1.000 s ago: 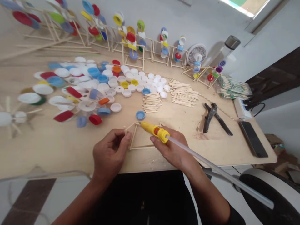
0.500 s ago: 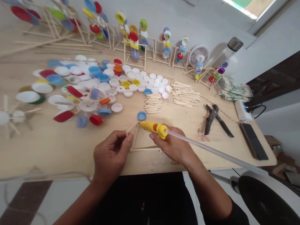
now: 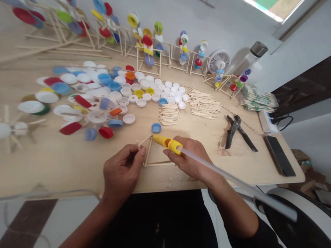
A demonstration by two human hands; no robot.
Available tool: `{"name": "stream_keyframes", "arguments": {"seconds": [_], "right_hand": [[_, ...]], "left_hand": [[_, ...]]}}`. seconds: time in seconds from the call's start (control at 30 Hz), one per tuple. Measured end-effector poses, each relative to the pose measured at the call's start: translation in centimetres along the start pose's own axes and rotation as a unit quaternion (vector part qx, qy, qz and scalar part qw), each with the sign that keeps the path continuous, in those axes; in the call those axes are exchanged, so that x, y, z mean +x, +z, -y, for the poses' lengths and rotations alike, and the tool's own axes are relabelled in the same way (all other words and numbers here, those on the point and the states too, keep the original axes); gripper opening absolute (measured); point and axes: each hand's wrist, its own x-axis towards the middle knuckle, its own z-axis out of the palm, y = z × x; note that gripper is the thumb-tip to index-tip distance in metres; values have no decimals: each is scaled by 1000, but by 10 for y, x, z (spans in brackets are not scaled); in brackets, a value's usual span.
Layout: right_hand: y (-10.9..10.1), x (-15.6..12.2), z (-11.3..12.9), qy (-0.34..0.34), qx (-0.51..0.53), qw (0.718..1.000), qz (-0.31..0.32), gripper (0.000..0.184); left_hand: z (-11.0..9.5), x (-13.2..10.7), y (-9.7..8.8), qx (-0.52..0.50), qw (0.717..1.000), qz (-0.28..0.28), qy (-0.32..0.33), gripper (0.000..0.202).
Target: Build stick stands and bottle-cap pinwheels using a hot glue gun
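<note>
While the left grip [image 3: 122,168] pinches the frame's [image 3: 148,152] left side, the right [image 3: 191,165] holds a glue gun [image 3: 165,142].

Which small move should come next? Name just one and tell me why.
I'd probably have the right hand dab glue on the frame's upper left corner: the glue gun's tip is at or very near that joint, and the left hand pinches a stick that runs to it. Whether glue is already there is too small to tell.
</note>
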Motion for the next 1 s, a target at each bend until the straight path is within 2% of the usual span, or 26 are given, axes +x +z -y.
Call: {"name": "stream_keyframes", "arguments": {"seconds": [0.1, 0.2, 0.37, 0.47, 0.57, 0.67, 0.77, 0.87, 1.0], "right_hand": [[-1, -2, 0, -62, -70, 996, -12, 16], [-5, -4, 3, -108, -120, 987, 10, 11], [-9, -11, 0, -149, -114, 982, -2, 7], [-7, -24, -9, -128, -38, 990, -52, 9], [-3, -43, -17, -84, 117, 986, -86, 19], [2, -60, -21, -7, 272, 958, -92, 27], [6, -70, -23, 36, 392, 914, -101, 25], [6, -73, -24, 33, 445, 883, -147, 23], [6, -73, -28, 63, 456, 867, -194, 30]], "left_hand": [[1, 0, 0, 6, 1000, 1, -4, 22], [1, 0, -1, 8, 1000, 5, -11, 23], [0, -1, -1, 5, 1000, 10, -23, 22], [-1, -1, -1, 4, 1000, 6, -21, 23], [1, -1, 0, 1, 1000, 5, -23, 22], [5, -1, 1, -2, 1000, 2, -28, 20], [8, -2, 2, -7, 1000, -4, -26, 16], [9, -4, 2, -12, 1000, -6, -12, 16], [7, -6, 2, -9, 1000, -11, -4, 17]]}}
